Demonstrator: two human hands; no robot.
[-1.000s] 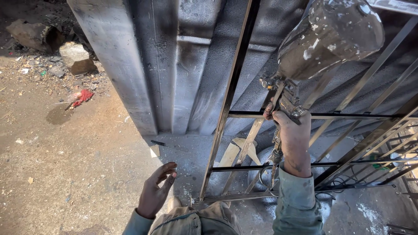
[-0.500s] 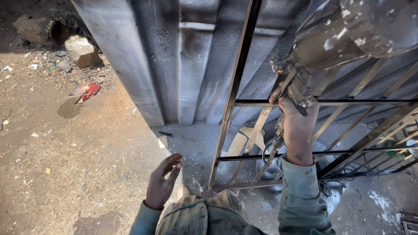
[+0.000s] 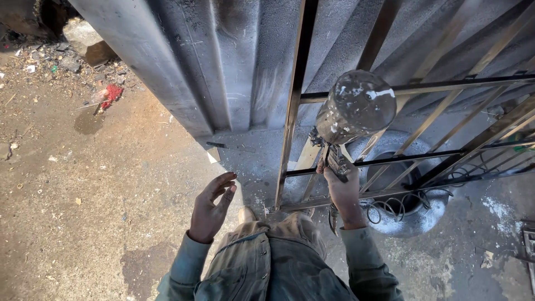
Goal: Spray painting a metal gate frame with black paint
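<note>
Against the grey corrugated metal wall leans a frame of thin brown metal bars, and the person stands close before it. Their right hand is clenched around the grip of a paint-spattered spray gun with a round grey cup on top, held upright at the frame's lower rails, probably so the nozzle faces the bars, though the nozzle itself is hidden behind the cup. White and dark splashes coat the dull cup. Their left hand hangs free over the dusty concrete floor, fingers spread and holding nothing, well clear of the gun. Behind the bars sits a white-dusted tyre-like ring.
</note>
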